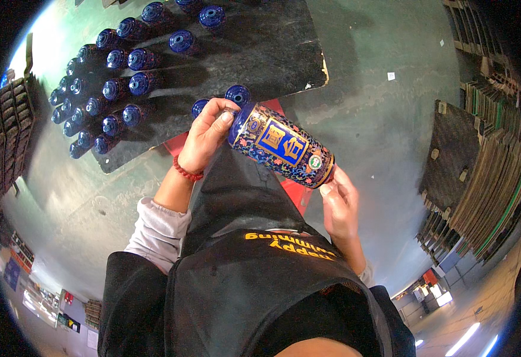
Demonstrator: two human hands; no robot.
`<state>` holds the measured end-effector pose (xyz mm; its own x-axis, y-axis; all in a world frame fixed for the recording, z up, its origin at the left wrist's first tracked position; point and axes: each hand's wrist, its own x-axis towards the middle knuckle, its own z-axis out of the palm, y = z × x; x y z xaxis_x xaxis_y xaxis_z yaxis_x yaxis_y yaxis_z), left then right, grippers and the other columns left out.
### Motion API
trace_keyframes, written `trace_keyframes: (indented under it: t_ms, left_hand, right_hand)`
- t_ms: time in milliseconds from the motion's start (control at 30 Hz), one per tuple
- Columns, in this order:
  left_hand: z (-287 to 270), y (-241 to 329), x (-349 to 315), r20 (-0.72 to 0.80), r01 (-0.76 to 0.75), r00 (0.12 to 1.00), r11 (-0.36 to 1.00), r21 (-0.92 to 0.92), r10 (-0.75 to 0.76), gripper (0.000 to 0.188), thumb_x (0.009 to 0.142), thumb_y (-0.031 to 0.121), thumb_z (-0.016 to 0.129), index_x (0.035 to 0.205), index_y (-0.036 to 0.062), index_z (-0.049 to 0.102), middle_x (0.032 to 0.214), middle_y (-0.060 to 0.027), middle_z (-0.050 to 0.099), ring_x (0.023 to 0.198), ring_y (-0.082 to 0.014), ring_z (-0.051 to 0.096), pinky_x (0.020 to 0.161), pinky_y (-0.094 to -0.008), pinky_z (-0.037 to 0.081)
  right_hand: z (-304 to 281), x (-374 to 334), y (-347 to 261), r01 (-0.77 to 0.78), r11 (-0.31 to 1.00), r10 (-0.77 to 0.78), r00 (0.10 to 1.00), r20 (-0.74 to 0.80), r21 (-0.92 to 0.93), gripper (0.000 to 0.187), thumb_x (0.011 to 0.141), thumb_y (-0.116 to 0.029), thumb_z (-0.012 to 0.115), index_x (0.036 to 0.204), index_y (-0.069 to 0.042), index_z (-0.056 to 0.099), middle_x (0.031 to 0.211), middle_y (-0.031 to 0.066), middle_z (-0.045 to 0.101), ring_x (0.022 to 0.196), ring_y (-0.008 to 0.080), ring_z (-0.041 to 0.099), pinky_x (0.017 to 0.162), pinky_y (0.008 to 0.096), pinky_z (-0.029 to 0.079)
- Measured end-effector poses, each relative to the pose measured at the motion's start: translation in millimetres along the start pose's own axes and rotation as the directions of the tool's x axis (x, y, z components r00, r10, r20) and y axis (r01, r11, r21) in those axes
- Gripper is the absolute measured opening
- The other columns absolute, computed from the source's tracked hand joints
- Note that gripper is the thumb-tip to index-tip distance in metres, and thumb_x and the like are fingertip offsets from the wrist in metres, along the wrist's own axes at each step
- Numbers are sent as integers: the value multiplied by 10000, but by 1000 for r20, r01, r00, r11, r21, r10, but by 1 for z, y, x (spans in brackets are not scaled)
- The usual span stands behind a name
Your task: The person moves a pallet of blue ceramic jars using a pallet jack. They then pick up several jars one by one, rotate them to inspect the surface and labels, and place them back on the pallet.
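A blue ceramic bottle [282, 146] with coloured floral patterning and a blue label panel edged in gold lies tilted between my two hands, in front of my black apron. My left hand [206, 134] grips its neck end at the upper left, thumb and fingers closed round it; the bottle's mouth is hidden there. At the lower right, my right hand [339, 205] holds the base with thumb and fingertips. Just beyond my left hand stand two similar blue bottles, one [237, 94] close behind the held bottle's neck and the other [199, 107] partly covered by my fingers.
Many similar blue bottles [141, 58] stand upright across a dark board [260, 56] ahead and to the left. Stacked flat boards [486, 184] line the right side, and dark stacked racks [12, 122] stand at far left. A red surface [296, 193] shows beneath the held bottle.
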<state>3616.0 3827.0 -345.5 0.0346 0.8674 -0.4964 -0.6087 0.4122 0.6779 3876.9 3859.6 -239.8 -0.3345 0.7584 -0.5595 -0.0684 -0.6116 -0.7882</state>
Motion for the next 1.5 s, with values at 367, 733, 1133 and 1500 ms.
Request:
trace_keyframes:
  t_ms: [367,733,1133,1500]
  left_hand:
    - [4,-4,9,1,73,997,997,-9,-73,186,985,231,539,1101,86,529,899,47,562,741,-26,490,640,-180,389]
    - [13,-16,19,-17,52,999,998,39,-51,212,982,270,544,1100,95,519,859,55,566,684,-17,493,569,-170,371]
    - [56,41,71,214,-467,797,351,812,565,238,817,190,715,978,55,605,771,-150,626,661,-285,641,597,-347,497]
    - [-96,-3,226,104,6,929,-296,955,356,265,903,325,592,1056,118,529,956,-191,626,792,-403,646,663,-471,536]
  right_hand:
    - [-9,3,0,69,996,-69,998,-1,-50,568,842,-4,496,1378,124,358,1311,167,521,1216,235,508,1072,379,350]
    - [-20,3,2,32,999,-32,998,-55,-6,531,839,10,492,1347,126,395,1278,152,540,1192,218,516,1056,368,360]
    - [-70,79,49,179,975,-202,962,-181,-133,582,889,-24,510,1438,50,332,1345,124,482,1197,218,487,1062,380,351]
    - [-106,28,136,-73,968,-3,953,-302,-241,505,876,1,579,1369,-3,472,1253,104,481,1064,179,542,913,293,465]
